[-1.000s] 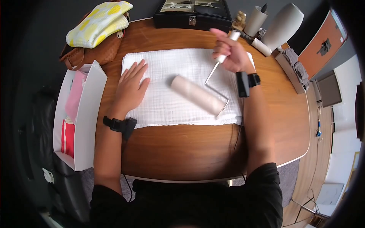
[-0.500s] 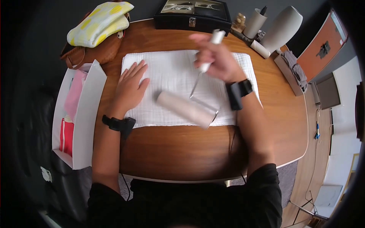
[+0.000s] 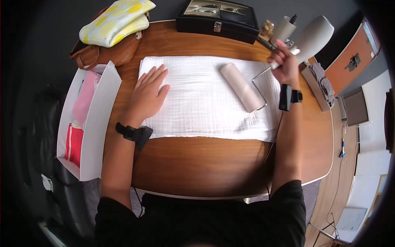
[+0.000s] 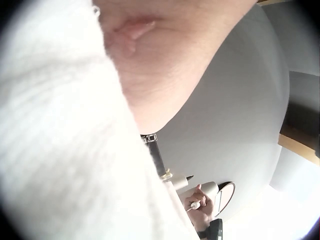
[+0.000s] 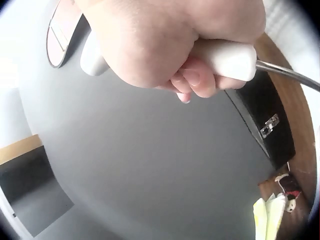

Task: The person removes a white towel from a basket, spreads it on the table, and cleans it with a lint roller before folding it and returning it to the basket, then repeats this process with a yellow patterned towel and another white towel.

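My right hand [image 3: 286, 68] grips the white handle [image 5: 225, 59] of a lint roller, fingers curled round it in the right wrist view. The pale roll [image 3: 243, 87] of the lint roller lies slantwise over the right part of a folded white cloth [image 3: 189, 107], joined to the handle by a bent metal rod [image 3: 260, 76]. At the cloth's left edge my left hand [image 3: 149, 94] rests palm down with straight fingers. The left wrist view shows the heel of that hand against the white weave.
Left of the cloth stands a white box [image 3: 94, 119] with pink and red fabric. Behind it, a yellow-patterned cloth [image 3: 117, 24] lies on a brown bag [image 3: 117, 53]. A black glasses case [image 3: 197, 24] sits at the back. A grey vase [image 3: 317, 37] and a box [image 3: 314, 84] stand at right.
The lint roller first moved left over the cloth, then swung to the right with my right hand; its roll now slants more steeply. My left hand stays flat on the cloth.
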`<action>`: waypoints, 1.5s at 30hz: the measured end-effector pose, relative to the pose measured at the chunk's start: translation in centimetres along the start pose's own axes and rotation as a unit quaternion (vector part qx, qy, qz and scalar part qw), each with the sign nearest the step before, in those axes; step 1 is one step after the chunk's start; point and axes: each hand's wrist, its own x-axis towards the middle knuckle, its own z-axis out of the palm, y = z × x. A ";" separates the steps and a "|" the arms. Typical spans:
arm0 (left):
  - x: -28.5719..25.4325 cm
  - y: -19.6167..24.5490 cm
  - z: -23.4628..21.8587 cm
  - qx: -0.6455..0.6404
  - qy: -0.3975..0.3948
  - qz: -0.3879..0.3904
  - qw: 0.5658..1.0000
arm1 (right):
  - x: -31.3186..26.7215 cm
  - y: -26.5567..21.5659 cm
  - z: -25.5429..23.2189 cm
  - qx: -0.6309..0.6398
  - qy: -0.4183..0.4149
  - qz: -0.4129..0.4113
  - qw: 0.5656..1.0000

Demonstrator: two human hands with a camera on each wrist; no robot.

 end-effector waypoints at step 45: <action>-0.1 -0.6 0.5 0.008 0.001 0.006 1.000 | -13.3 -0.4 16.0 -0.576 -0.171 -0.134 0.788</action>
